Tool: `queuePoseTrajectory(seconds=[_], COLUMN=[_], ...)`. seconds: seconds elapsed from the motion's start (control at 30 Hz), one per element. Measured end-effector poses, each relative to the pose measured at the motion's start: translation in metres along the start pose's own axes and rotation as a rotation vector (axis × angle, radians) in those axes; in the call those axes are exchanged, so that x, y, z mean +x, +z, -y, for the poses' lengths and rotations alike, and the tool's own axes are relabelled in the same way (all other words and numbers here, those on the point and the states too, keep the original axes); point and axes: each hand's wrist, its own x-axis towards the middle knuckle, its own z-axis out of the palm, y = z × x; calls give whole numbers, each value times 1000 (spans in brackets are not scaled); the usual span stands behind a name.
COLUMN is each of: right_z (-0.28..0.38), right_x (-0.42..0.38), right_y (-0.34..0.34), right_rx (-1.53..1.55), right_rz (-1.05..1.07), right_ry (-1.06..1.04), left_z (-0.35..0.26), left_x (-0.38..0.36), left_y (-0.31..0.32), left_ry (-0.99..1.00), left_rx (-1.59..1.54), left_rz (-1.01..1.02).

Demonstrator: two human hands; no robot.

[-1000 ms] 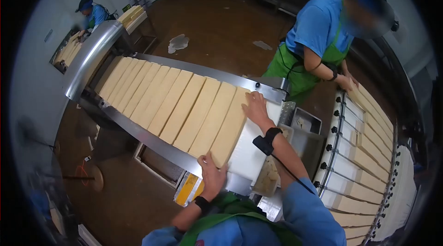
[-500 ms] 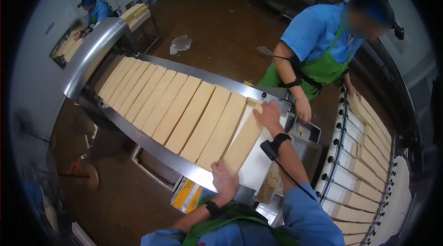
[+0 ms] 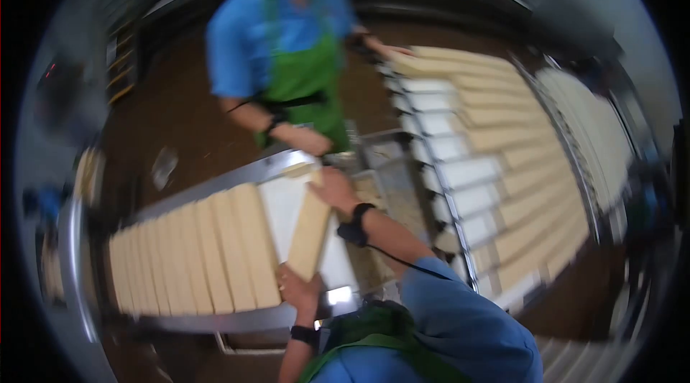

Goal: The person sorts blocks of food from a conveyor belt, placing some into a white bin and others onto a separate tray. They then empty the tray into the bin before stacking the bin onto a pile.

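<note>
A long pale strip lies between my hands near the end of the white belt. At its lower end is my left hand, gripping it. My right hand holds the upper end. To the left, several similar strips lie side by side on the same belt, apart from the held one. A small pale piece sits at the belt's far edge beside my right hand. The view is blurred by motion.
Across the belt stands a co-worker in a green apron, one hand on strips on the right conveyor. Metal trays with pale scraps lie between the two conveyors. A curved metal cover is at the far left.
The view has swung to the right, bringing more of the right conveyor in. The held strip stands farther from the row, with both my hands still on it. A small piece now shows at the far edge.
</note>
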Motion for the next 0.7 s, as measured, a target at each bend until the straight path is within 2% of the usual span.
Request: queuePoseTrajectory(seconds=[0.03,0.07,0.1,0.17,0.2,0.23,0.27,0.33,0.4,0.47,0.5,0.53,0.57,0.6,0.67,0.7], right_z=[5,10,2,-6,-10,-16,-21,-35,-47,-72,-80,-88,-96,-104,-114,-124], right_x=[-10,-26,-46,-77,-94,-120,-149,-202,-260,-321,-351,-381,-409,-437,-488,-512], right_y=[-14,-38,-59,-91,-112,-138,-162,-217,-270,-304,-321,-337,-351,-362,-383,-388], right_rx=[-40,-76,-91,-78,-85,-59,-36,-129,-180,-383,-352,-316,-313,-308,-237,-239], right_rz=[-44,-80,-123,-307,-333,-510,-686,-895,-990,-1194,-1251,-1305,-1340,-1372,-1313,-1318], right_ry=[37,60,117,88,118,160,202,294,461,492,569,640,675,707,853,858], left_z=[-2,3,-11,-33,-41,-48,-61,-106,-146,-186,-205,-223,-234,-239,-247,-248], left_x=[-1,-1,-5,-11,-16,-24,-33,-52,-71,-98,-117,-138,-159,-178,-211,-226], left_y=[-3,6,-5,-17,-14,-12,-11,-12,-11,-15,-20,-26,-28,-25,-20,-17], left_ry=[17,130,122,143,277,407,438,635,770,1008,1034,1102,1162,1174,1256,1262], left_rx=[-16,-34,-61,-70,-129,-190,-184,-277,-315,-299,-300,-343,-384,-383,-349,-347], left_rz=[7,-88,-7,77,67,57,73,63,125,232,252,385,518,529,768,772])
